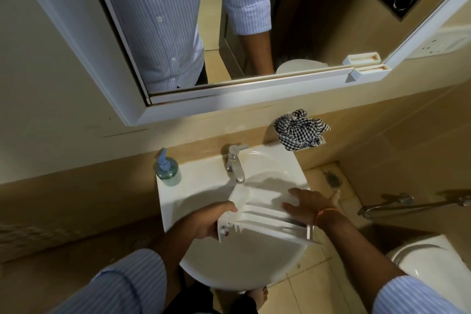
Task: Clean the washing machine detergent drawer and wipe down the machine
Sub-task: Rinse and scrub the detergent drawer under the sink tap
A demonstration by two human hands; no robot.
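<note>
At the far left of the basin's rim, a green soap dispenser (167, 170) with a blue pump is seen standing upright on the white ceramic, near the wall. The white sink (204, 181) is mounted against a beige tiled wall, and below a white-framed mirror (178, 33) in which a striped shirt is reflected.

Over the bowl, the left hand (212, 219) is closed around the left end of the white detergent drawer (265, 214), with the thumb laid on top and the fingers wrapped beneath its front panel. The drawer is held tilted above the basin, just in front of the chrome tap (235, 163), and its ribbed compartments are turned upward toward the camera. No water can be made out at the spout.

The right hand (309, 205) is spread wide, palm down, with the fingers pressed flat on the right half of the drawer. A thin orange thread is worn at that wrist.

Behind, on the right back corner of the sink, a crumpled black-and-white checked cloth (300, 132) is left lying against the wall. Further right, a chrome hand sprayer (413, 204) is mounted on the wall, and part of a white toilet (430, 260) is visible below it.
</note>
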